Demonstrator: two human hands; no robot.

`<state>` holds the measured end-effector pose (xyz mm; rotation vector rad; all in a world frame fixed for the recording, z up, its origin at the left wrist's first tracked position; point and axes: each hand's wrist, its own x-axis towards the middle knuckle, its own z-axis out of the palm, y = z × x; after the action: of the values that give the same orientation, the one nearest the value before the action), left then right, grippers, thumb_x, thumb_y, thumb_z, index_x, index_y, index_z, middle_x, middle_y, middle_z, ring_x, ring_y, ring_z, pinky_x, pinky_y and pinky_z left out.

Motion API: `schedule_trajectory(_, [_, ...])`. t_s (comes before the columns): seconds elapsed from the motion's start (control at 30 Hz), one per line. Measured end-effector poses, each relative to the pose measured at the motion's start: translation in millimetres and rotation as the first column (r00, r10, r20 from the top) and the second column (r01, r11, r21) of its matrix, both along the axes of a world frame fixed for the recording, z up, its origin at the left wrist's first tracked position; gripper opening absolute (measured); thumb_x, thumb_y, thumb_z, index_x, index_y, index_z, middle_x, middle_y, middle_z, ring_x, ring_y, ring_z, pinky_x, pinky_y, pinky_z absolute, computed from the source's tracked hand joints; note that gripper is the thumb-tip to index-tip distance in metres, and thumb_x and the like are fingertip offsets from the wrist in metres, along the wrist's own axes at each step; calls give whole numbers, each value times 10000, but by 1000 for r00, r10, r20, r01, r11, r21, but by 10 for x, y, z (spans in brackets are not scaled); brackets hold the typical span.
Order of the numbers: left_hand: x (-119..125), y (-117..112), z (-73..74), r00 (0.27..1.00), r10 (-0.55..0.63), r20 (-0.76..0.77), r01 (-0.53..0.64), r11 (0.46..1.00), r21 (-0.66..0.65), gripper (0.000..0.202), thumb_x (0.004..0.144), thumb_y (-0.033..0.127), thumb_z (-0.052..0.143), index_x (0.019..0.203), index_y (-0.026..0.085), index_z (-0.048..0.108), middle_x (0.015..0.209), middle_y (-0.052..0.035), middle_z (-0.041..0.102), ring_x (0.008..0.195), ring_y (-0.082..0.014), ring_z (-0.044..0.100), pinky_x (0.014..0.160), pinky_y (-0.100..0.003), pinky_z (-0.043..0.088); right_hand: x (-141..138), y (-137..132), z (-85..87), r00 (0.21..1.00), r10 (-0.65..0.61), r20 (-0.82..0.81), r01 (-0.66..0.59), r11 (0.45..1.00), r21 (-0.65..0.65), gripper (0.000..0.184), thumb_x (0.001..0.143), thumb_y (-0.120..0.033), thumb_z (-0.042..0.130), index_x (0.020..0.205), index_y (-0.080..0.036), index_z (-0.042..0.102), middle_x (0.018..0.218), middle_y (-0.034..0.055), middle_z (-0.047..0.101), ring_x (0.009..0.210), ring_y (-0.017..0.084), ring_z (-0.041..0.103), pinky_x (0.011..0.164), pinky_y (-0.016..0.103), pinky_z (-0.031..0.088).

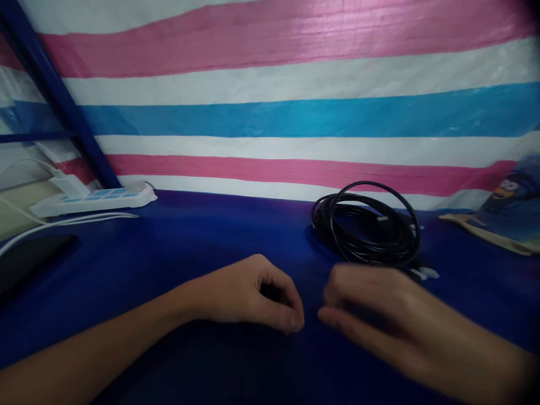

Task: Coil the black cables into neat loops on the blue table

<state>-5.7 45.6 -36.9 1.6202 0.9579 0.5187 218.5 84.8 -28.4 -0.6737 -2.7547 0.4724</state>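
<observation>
My left hand (253,295) rests on the blue table (177,247) near the middle, fingers curled loosely inward, with nothing visible in them. My right hand (379,309) hovers beside it, blurred by motion, fingers bent downward just in front of a coil of black cable (367,230). The coil lies on the table behind my right hand, with a white plug end (426,273) sticking out at its right. Neither hand touches the coil.
A white power strip (95,199) with a plugged-in adapter and white cords lies at the back left. A dark flat object (29,256) sits at the left edge. A printed bag (506,208) lies at the far right. A striped tarp (270,112) forms the back wall.
</observation>
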Motion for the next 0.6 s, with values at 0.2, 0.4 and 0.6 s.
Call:
schedule_trajectory(0.2, [11,41,-38,994,71,85,-73,997,22,117,786,246,630,794,135,665,693,-5,634,653,-79,558,620,-181,411,63,405,-234,848,-527,-54,487,735,473,767,811,-496,542,1339,18,330,1116,239,576,1008,369,557,842,439,424])
schedule_trajectory(0.4, [6,63,-23,993,95,63,-101,990,95,147,778,265,604,802,130,658,688,-27,624,648,-111,568,562,-203,422,-119,734,37,805,-490,333,465,871,156,240,802,-288,515,888,-76,588,900,173,626,830,303,600,701,368,421])
schedule_trajectory(0.6, [64,32,-58,935,335,118,-341,939,32,275,778,360,603,884,109,640,845,-91,647,682,-137,576,638,-265,458,-194,594,348,876,-397,275,442,888,-128,99,642,-225,563,691,-141,542,598,3,525,508,121,480,443,238,332])
